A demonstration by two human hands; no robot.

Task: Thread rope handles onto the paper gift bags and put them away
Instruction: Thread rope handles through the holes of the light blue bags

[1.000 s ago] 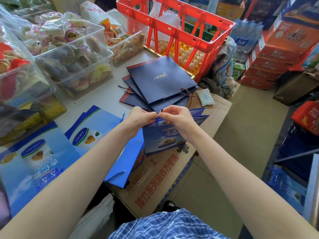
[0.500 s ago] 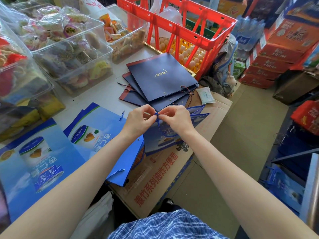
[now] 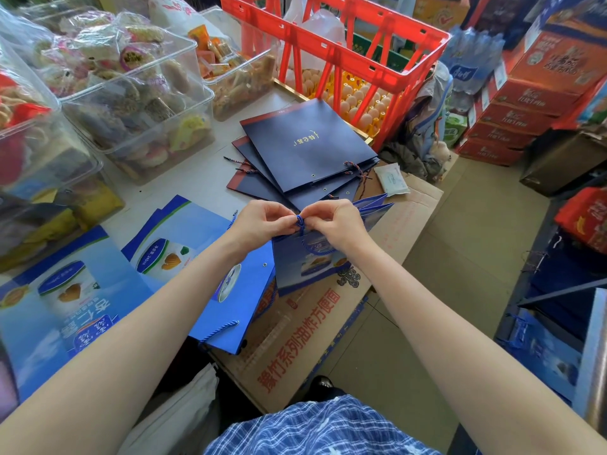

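A blue paper gift bag stands upright under my hands on a flattened carton. A blue rope handle shows as a small knot at the bag's top edge, with a loop hanging down the bag's front. My left hand and my right hand meet at that knot, and each pinches the rope with its fingertips. Several flat blue bags lie to the left on the table. One of them has a rope handle threaded. A stack of flat navy bags lies just beyond my hands.
Clear plastic bins of snacks fill the table's far left. A red crate stands behind the navy stack over trays of eggs. The brown carton overhangs the table. Red boxes and blue bags crowd the floor at right.
My hands drew closer together over the bag's top edge, and the rope between my fingertips has drawn into a small knot.
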